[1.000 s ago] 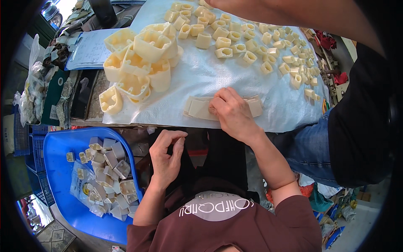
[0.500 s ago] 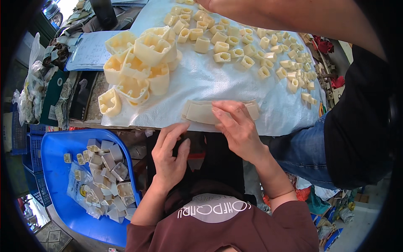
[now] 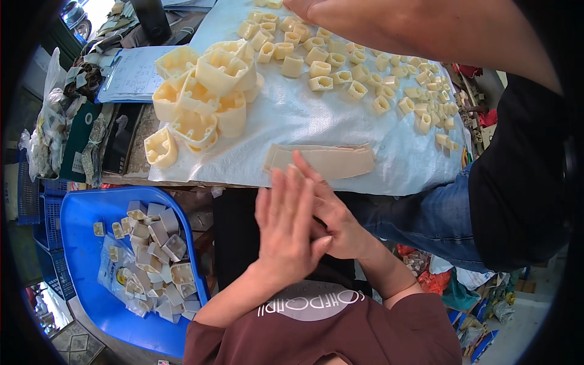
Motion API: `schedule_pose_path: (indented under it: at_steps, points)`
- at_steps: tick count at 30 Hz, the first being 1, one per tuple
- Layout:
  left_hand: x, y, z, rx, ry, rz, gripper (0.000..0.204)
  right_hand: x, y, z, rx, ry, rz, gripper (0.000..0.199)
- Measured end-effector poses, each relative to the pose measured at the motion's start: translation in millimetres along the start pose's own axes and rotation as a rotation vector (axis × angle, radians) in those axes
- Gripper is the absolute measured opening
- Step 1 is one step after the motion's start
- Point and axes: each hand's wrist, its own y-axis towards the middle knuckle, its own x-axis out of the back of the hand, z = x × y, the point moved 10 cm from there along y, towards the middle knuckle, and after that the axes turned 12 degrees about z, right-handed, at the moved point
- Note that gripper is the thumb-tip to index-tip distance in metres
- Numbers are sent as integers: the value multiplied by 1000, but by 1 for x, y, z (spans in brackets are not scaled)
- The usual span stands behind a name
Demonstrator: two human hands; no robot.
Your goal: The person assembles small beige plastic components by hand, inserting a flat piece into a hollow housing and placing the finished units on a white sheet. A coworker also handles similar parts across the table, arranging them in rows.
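In front of my body, my left hand (image 3: 285, 222) lies across my right hand (image 3: 342, 228), the two overlapping and touching. The left fingers are stretched out, with the thumb apart. On the right hand an extended finger points at the table edge, and some other fingers are hidden behind the left hand. I see nothing held in either. Just beyond the fingertips, a stack of flat, slightly curved beige strips (image 3: 340, 163) lies on the white woven sheet (image 3: 292, 125).
Large cream hollow pieces (image 3: 222, 70) are piled at the left; several small cream rings (image 3: 319, 68) spread over the far table. A blue tub (image 3: 82, 243) of hollow pieces stands lower left. Another person's arm (image 3: 426, 24) reaches across the top right, beside a clipboarded paper (image 3: 131, 73) farther left.
My right hand has come off the strips and drawn back toward me. My left hand has moved right, and the two hands now meet. The strip stack stays on the sheet.
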Motion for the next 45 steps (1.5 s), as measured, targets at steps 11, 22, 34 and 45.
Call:
schedule_pose_path:
  at_steps: [11,22,34,45]
  points:
    - [20,-13,3,-196,-325,-152,67,-13,2,-28,43,912,66,56]
    - [-22,4,46,219,-1571,-104,85,-39,5,5,47,-388,-15,80]
    - [6,13,75,221,-1735,-314,87,-68,-6,24,161,-244,74,68]
    - [26,9,27,-68,-910,-309,96,-45,22,32,197,348,111,89]
